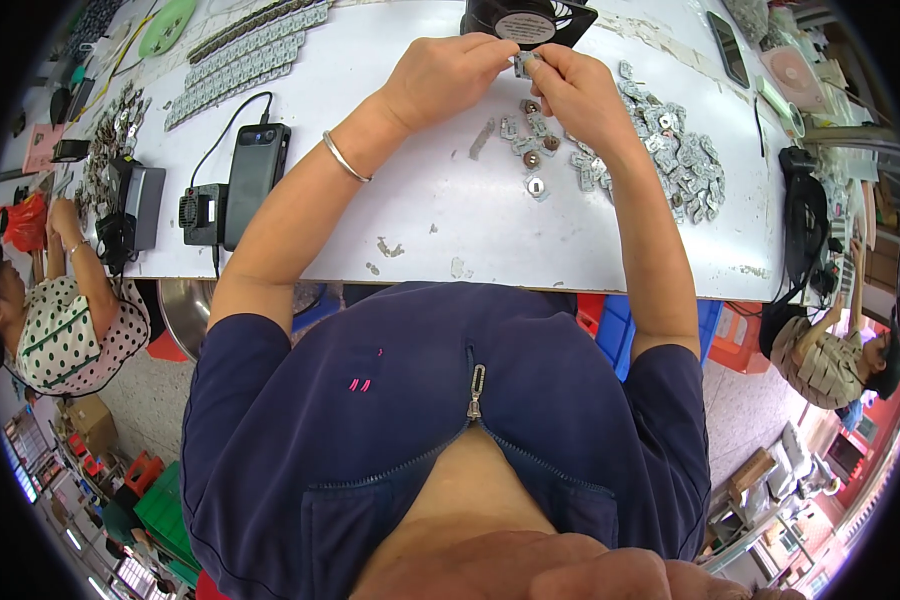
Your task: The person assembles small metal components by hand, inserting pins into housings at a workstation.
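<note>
Far L on the white table [340, 228]: rows of metal parts [245, 72] lined up on a slant, well apart from both hands; nearer the front edge, a black device [257, 185] w/ a cable, also well clear of the work. Next the L hand [452, 80], reaching in from lower L, bracelet [345, 157] on its wrist; thumb & index tips come nearly tog. at the L/upper side of the small metal part [524, 66]. Can't tell if they pinch it or only touch its edge. The part sits btwn the two hands' fingertips, off the tabletop as far as I can judge, just on the near side of the black fan [526, 24]. Its long axis seems to run approx. away from the body, but it's tiny & partly covered, so not sure. Below it, a few loose pieces [532, 140], some w/ brown round bits, lie on the table, close to the R hand. The R hand [578, 92] has the firmer hold: thumb & index closed on the part, no visible gap, w/ the part at the L end of that pinch, so it lies L of the R grip & R of the L one; R is nearer. Far R, the big heap of metal pieces [685, 160] spreads beside the R forearm, also nearer R than L
</note>
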Action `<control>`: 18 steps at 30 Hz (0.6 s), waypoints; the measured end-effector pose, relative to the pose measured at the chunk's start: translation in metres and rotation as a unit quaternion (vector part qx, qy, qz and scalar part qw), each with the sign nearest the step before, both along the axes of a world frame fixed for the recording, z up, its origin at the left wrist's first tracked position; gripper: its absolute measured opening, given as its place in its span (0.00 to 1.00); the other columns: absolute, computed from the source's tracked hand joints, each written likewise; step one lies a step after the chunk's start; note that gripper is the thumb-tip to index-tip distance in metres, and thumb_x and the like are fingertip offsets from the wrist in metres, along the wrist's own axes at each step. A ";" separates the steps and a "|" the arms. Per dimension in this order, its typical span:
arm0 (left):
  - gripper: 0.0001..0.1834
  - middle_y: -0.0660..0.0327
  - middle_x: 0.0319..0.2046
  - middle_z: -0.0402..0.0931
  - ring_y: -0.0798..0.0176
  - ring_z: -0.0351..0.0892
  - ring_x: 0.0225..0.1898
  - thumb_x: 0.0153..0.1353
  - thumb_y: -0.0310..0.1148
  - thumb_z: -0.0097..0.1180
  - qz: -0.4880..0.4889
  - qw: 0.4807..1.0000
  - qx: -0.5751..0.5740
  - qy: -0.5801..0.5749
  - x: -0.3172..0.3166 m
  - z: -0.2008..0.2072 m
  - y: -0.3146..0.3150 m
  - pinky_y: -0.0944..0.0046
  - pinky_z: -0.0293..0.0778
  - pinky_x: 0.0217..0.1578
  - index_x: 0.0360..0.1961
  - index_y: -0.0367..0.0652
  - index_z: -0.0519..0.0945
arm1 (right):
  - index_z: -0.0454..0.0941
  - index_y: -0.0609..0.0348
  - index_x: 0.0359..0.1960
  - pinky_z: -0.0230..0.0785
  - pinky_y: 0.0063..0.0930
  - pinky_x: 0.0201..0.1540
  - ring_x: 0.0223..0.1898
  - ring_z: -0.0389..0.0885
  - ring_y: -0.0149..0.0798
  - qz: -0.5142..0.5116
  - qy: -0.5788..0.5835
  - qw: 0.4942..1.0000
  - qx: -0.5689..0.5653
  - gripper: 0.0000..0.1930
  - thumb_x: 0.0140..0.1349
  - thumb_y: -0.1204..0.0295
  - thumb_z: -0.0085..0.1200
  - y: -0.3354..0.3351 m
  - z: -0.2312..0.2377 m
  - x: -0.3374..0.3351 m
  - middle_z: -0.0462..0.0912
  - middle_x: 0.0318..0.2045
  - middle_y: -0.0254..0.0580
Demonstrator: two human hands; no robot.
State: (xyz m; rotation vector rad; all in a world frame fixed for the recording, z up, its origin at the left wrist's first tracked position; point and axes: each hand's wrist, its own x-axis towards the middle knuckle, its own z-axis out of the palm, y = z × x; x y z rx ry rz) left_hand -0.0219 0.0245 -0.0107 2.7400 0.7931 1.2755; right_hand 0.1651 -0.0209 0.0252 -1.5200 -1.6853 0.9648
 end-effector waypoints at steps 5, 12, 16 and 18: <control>0.10 0.61 0.32 0.82 0.59 0.81 0.28 0.55 0.29 0.61 0.026 0.998 -0.034 -0.050 0.001 -0.007 0.008 0.66 0.77 0.27 0.40 0.43 0.81 | 0.77 0.63 0.31 0.67 0.31 0.29 0.21 0.73 0.36 -0.020 -0.033 0.998 0.053 0.12 0.63 0.65 0.50 0.010 -0.002 -0.003 0.76 0.19 0.43; 0.11 0.60 0.31 0.81 0.62 0.79 0.24 0.55 0.30 0.63 0.051 0.995 -0.063 -0.063 0.000 0.000 -0.008 0.67 0.74 0.25 0.41 0.41 0.81 | 0.78 0.64 0.31 0.67 0.31 0.29 0.22 0.74 0.36 -0.021 -0.001 0.998 0.059 0.14 0.62 0.63 0.51 0.017 -0.010 -0.003 0.78 0.21 0.44; 0.11 0.60 0.30 0.81 0.62 0.79 0.24 0.55 0.29 0.63 0.059 0.994 -0.064 -0.070 -0.002 0.000 -0.012 0.67 0.75 0.25 0.40 0.41 0.81 | 0.78 0.65 0.31 0.67 0.30 0.29 0.23 0.74 0.35 -0.023 0.012 0.999 0.048 0.14 0.62 0.63 0.50 0.020 -0.010 -0.010 0.79 0.21 0.43; 0.11 0.59 0.30 0.81 0.62 0.79 0.24 0.55 0.29 0.63 0.081 0.993 -0.058 -0.069 -0.006 -0.004 -0.010 0.67 0.75 0.25 0.40 0.41 0.81 | 0.78 0.62 0.35 0.65 0.19 0.26 0.22 0.72 0.22 0.008 -0.009 1.000 0.019 0.13 0.65 0.64 0.50 0.023 -0.009 -0.014 0.78 0.25 0.31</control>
